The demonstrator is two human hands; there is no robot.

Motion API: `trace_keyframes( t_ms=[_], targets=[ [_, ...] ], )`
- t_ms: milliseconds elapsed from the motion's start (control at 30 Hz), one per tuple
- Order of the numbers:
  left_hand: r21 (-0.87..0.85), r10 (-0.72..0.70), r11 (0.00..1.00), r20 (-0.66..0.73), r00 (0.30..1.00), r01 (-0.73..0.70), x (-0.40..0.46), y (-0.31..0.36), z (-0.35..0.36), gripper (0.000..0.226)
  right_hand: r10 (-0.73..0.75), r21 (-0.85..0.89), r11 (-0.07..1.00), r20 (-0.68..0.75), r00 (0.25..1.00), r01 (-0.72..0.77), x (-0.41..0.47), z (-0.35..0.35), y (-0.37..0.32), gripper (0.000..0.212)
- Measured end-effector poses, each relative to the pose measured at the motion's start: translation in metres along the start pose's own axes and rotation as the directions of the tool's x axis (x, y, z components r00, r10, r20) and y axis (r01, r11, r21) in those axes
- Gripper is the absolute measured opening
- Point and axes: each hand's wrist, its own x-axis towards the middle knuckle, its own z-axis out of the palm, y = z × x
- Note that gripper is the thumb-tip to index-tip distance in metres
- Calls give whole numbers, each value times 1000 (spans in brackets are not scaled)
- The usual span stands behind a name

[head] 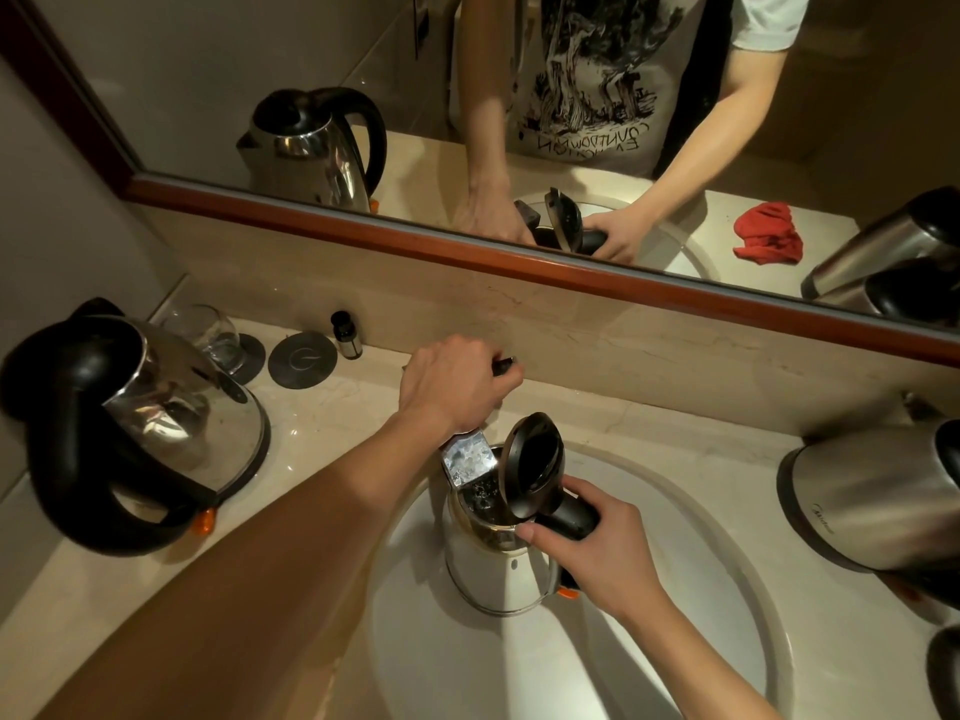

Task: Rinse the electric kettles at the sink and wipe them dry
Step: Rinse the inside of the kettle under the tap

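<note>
The right hand [597, 550] grips the black handle of the shiny steel electric kettle [496, 558], lid up, standing in the white oval sink [675, 589] under the chrome spout [464, 459]. The left hand [457, 384] grasps the tap lever; best ease it gently, keeping the kettle's mouth centred beneath.

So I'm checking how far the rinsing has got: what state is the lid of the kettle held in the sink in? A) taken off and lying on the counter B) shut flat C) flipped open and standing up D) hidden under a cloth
C: the black lid stands hinged up over the mouth of the kettle, whose handle the right hand grips under the faucet spout, while the left hand is on the tap handle.
</note>
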Motion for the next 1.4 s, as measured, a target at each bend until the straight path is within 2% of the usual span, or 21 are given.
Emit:
trace_keyframes(
  t_ms=[1400],
  targets=[
    [-14, -38, 999, -14, 999, 38, 2, -2, 5, 46, -46, -37, 998, 22, 999, 47, -1, -2, 6, 63]
  ],
)
